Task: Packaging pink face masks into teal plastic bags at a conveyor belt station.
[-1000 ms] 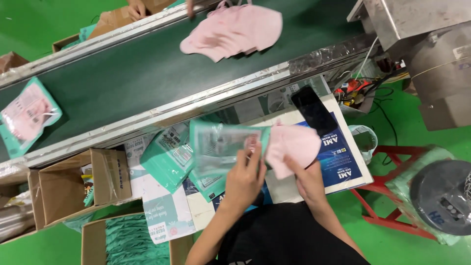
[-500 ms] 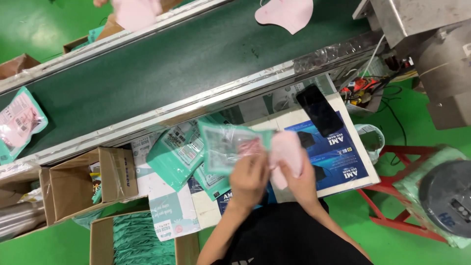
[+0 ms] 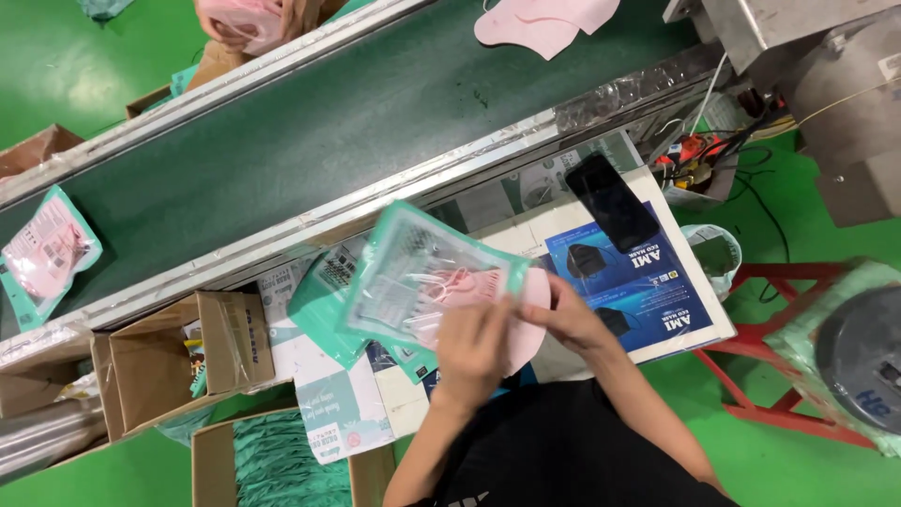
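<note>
I see my left hand (image 3: 474, 352) pinching the near edge of a clear plastic pouch with teal borders (image 3: 427, 277), while my right hand (image 3: 572, 319) closes around a soft pink fabric face mask (image 3: 526, 324) that is part-way into the pouch's open end, over the white cardboard work surface (image 3: 526, 230) in front of me. The mask's near half bulges out past the pouch mouth, so I judge the likeliest fault is a fold or bunch: if the right hand pushes while the left grip is slack, the fabric could crumple at the opening instead of sliding flat. The pouch film is thin and glossy and looks slippery; a one-edge pinch could let it twist or slip free. The pouch also hangs over a loose stack of teal pouches (image 3: 324, 300), which could be dragged along. A black phone (image 3: 612, 201) lies near the right hand, well within reach of a stray elbow. On the dark green conveyor belt (image 3: 310, 141) a filled pouch (image 3: 45, 255) rides near the left end.
</note>
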